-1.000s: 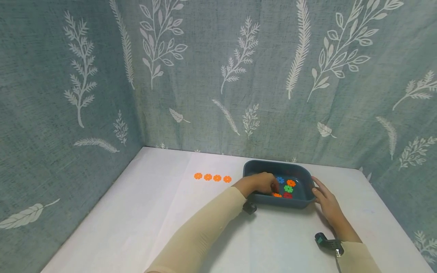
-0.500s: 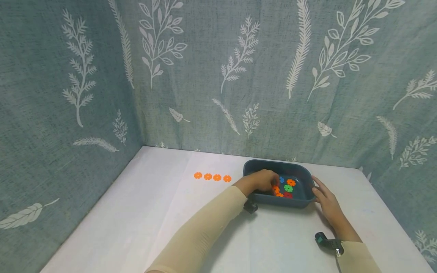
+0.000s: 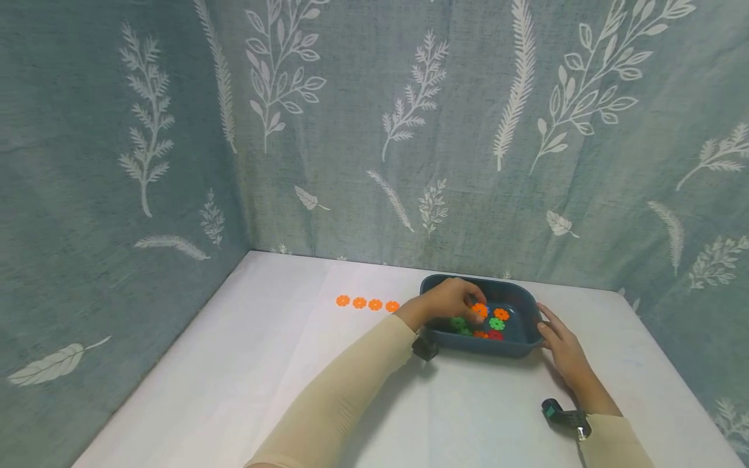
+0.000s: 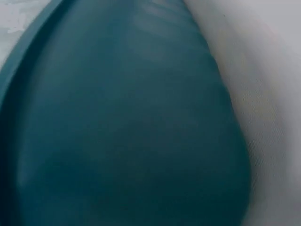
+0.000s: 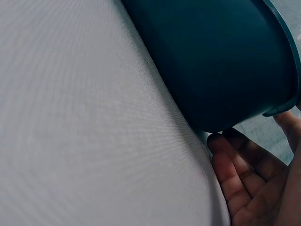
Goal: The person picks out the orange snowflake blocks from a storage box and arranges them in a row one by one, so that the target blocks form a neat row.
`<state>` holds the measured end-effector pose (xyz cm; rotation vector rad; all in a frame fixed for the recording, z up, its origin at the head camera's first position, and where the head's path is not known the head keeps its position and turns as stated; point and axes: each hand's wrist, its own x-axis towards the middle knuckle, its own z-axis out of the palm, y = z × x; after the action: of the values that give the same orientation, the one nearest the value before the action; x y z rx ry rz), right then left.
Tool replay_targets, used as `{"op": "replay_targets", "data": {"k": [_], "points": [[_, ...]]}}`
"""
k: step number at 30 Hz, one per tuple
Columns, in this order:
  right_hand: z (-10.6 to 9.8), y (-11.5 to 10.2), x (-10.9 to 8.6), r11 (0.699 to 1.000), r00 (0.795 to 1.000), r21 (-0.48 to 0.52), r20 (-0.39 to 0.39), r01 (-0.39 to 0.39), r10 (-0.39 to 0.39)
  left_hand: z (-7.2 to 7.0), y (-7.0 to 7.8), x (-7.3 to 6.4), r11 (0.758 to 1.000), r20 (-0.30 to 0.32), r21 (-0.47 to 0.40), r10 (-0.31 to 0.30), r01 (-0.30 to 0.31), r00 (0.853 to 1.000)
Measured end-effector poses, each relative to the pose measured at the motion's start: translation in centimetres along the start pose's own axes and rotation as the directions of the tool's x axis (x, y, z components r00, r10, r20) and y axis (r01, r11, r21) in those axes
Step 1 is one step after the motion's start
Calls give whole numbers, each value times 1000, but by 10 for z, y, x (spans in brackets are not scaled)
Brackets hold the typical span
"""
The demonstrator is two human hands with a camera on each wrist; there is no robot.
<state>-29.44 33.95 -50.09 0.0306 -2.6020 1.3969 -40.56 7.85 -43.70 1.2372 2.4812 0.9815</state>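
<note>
Orange sets the work apart: four notched, flower-shaped orange discs [image 3: 359,303] lie flat in a spaced, nearly straight row on the white tabletop [image 3: 497,403], to the left of a dark blue-green tray [image 3: 506,348] with rounded corners. That row looks like the finished part so far.

A further orange disc [image 3: 479,310] is in the left hand [image 3: 449,300], pinched between thumb and fingers above the tray floor, so it appears picked up but not yet placed outside. The right hand [image 3: 563,348] holds the tray's right end; in its wrist view a digit meets the rim while other fingers bend in against the bottom edge, presumably to steady it.

Inside the tray, stock is plainly left. A loose orange disc [image 3: 501,314] lies toward the far side, a bright green disc [image 3: 497,324] nearer, and a red disc [image 3: 495,335] by the near wall, just beside another orange disc [image 3: 480,334]. Darker green discs [image 3: 458,323] sit under the left hand, and a sliver of blue shows behind the held piece. How many more the hand and wall hide, I cannot tell. The left wrist view shows only tray wall and pale surfaces, adding nothing about the count. Overall, the sorting-out seems partway along.
</note>
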Motion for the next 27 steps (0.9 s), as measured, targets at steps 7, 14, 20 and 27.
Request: {"op": "replay_targets", "data": {"k": [7, 14, 20, 27], "points": [[0, -1, -1, 1000, 1000, 4, 12, 5, -5, -11, -3, -21, 994, -50, -107, -15, 10, 999], [-2, -2, -3, 999, 999, -30, 16, 37, -36, -23, -9, -43, 986, -110, -166, -6, -12, 994], [-1, -4, -6, 998, 999, -49, 17, 32, -31, -34, -24, -64, 979, -133, -203, -51, 23, 990], [-2, -5, -6, 998, 999, -53, 9, 32, -32, -53, -44, -88, 961, -157, -254, -149, 106, 976]]}}
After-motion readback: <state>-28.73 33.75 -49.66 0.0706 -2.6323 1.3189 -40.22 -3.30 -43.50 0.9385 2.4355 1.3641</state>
